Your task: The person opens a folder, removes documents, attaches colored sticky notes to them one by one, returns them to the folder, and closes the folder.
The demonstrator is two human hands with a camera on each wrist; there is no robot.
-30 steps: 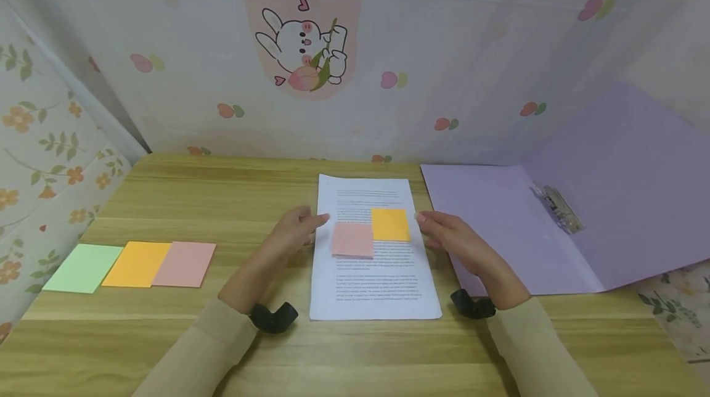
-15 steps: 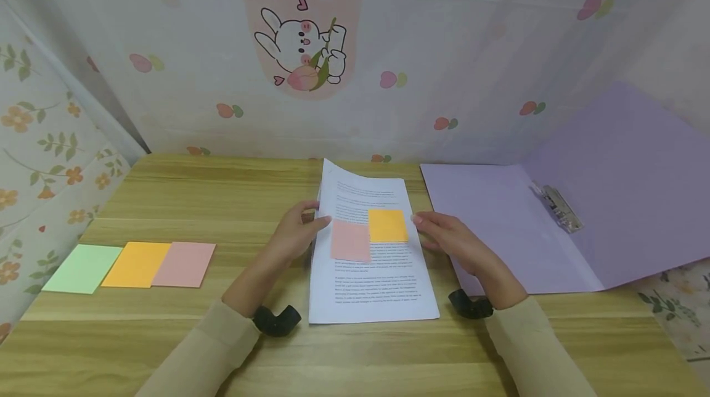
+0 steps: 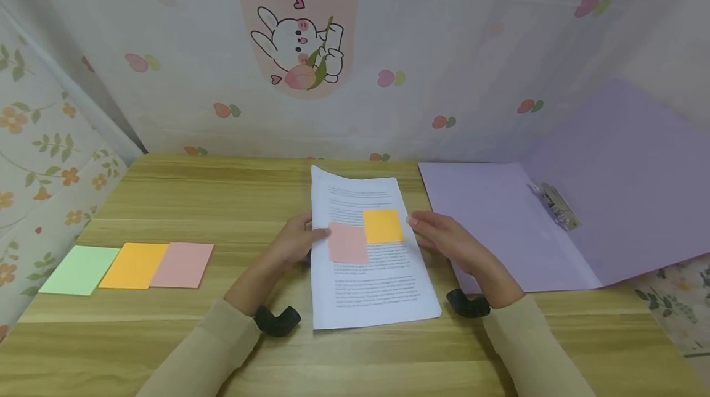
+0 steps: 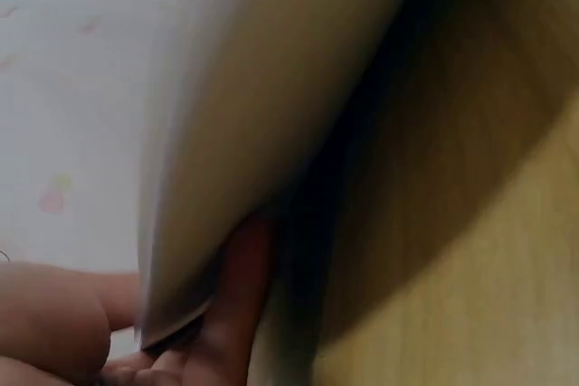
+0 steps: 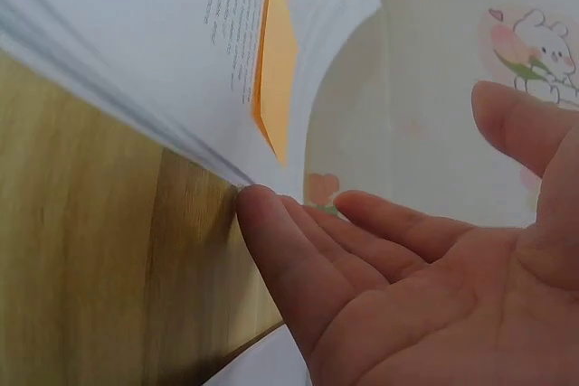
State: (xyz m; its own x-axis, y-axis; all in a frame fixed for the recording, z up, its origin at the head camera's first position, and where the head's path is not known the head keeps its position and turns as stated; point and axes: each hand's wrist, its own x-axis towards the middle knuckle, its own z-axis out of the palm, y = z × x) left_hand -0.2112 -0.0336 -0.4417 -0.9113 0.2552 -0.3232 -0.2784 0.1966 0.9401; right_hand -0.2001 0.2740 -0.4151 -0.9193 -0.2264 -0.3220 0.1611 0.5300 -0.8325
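A stack of printed paper sheets [image 3: 377, 289] is tilted over the table, its left side raised. My left hand [image 3: 291, 241] grips its left edge, thumb on top and fingers underneath. Close up in the left wrist view, the underside of the paper stack [image 4: 262, 88] is blurred. My right hand [image 3: 444, 235] is at the opposite edge with fingers extended. In the right wrist view its fingertips [image 5: 262, 205] touch the sheet edges, while the thumb [image 5: 507, 124] stands apart. A pink sticky note [image 3: 348, 244] and an orange sticky note [image 3: 384, 226] lie on the top sheet.
Green [image 3: 80, 269], orange [image 3: 133, 265] and pink sticky note pads [image 3: 182, 265] lie in a row on the table's left. An open purple folder [image 3: 488, 218] with a metal clip [image 3: 559, 206] stands at the right. A printed curtain [image 3: 444, 45] hangs behind the table.
My left hand has taken hold of the stack's left edge and raised it, after its upper left corner lifted and curled. The right hand stays at the right edge.
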